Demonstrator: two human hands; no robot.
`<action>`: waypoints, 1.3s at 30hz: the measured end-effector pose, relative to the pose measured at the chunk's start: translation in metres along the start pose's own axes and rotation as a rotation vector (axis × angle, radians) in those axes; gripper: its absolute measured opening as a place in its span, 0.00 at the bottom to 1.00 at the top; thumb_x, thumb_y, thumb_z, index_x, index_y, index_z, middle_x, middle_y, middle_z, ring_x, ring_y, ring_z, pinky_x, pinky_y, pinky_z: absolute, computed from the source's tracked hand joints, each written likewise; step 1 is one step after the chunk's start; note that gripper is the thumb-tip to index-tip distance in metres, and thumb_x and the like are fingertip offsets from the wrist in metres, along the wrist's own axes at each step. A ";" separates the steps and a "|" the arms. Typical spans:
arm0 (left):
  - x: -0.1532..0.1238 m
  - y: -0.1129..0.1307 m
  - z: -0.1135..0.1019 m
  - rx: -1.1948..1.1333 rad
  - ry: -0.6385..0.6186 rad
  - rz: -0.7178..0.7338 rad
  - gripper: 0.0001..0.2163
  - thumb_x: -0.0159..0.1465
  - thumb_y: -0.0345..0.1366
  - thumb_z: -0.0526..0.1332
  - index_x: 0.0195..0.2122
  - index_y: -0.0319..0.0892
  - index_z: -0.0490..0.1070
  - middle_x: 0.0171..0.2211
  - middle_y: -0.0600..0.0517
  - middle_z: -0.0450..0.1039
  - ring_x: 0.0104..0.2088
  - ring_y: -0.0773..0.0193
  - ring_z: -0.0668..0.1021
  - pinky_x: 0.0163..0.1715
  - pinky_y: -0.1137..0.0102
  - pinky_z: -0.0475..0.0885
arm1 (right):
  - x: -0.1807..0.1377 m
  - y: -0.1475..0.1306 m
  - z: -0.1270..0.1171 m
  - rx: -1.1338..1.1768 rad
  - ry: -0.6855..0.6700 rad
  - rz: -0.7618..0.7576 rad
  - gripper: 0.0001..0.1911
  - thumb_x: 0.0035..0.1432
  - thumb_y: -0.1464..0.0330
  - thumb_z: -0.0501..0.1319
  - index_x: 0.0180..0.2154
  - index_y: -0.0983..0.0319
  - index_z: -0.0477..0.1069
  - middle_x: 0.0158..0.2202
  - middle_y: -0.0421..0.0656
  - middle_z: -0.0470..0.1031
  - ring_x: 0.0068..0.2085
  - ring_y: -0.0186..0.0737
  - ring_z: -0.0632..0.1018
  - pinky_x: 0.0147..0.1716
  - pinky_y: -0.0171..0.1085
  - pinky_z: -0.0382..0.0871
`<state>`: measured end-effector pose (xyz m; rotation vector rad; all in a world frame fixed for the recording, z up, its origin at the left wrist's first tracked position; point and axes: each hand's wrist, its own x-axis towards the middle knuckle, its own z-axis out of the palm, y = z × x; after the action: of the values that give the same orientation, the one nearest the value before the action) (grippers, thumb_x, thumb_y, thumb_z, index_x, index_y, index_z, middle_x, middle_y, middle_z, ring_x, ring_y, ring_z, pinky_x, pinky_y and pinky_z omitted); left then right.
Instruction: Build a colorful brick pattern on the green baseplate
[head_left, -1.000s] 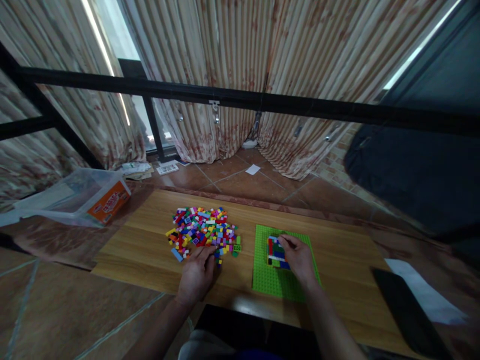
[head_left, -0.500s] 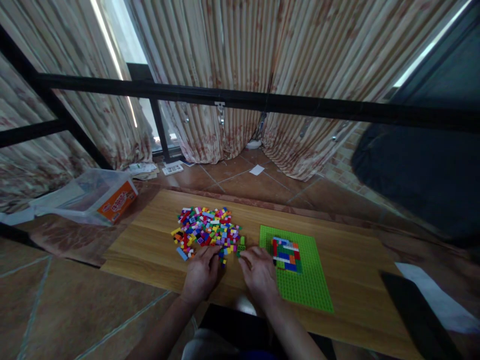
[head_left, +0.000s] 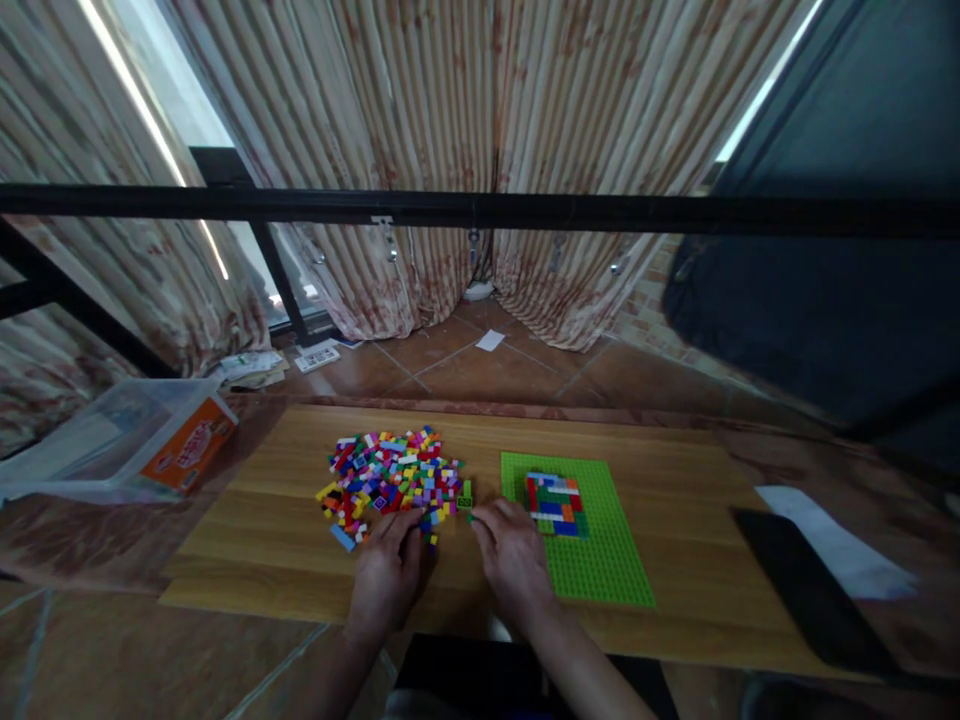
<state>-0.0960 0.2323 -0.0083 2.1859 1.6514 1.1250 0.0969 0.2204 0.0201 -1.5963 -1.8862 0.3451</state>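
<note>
A heap of small mixed-colour toy bricks [head_left: 397, 475] lies on the left half of the wooden table. My left hand [head_left: 386, 570] rests at the heap's near edge, fingers curled down among the bricks; whatever they grip is hidden. My right hand [head_left: 514, 555] is between the heap and the green baseplate [head_left: 611, 540], thumb and forefinger pinched on a small dark green brick [head_left: 471, 518]. Just beyond those fingertips sits a lime green brick with a printed face [head_left: 465, 500]. On the baseplate stands a flat multicoloured block of joined bricks [head_left: 555, 505].
The wooden table [head_left: 675, 490] carries a dark flat object [head_left: 814, 590] at its right end, beside white paper [head_left: 840, 545]. A clear plastic box with an orange label [head_left: 187, 450] stands left of the table. A black rail [head_left: 450, 210] runs across before the curtains [head_left: 420, 120].
The camera view has turned slightly and levelled, shifting most things to the left. My right hand has drawn a little away from the printed lime brick. My left hand stays by the heap.
</note>
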 end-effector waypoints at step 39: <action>0.003 -0.001 -0.003 0.007 -0.050 -0.042 0.12 0.65 0.38 0.54 0.43 0.43 0.76 0.39 0.47 0.79 0.40 0.57 0.81 0.42 0.64 0.77 | 0.008 0.098 -0.052 -0.116 0.324 0.403 0.18 0.62 0.57 0.54 0.36 0.60 0.79 0.37 0.47 0.79 0.40 0.45 0.75 0.43 0.43 0.64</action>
<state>-0.0983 0.2349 -0.0055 2.1546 1.6752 1.0458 0.2053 0.2407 0.0058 -1.9781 -1.3600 0.1332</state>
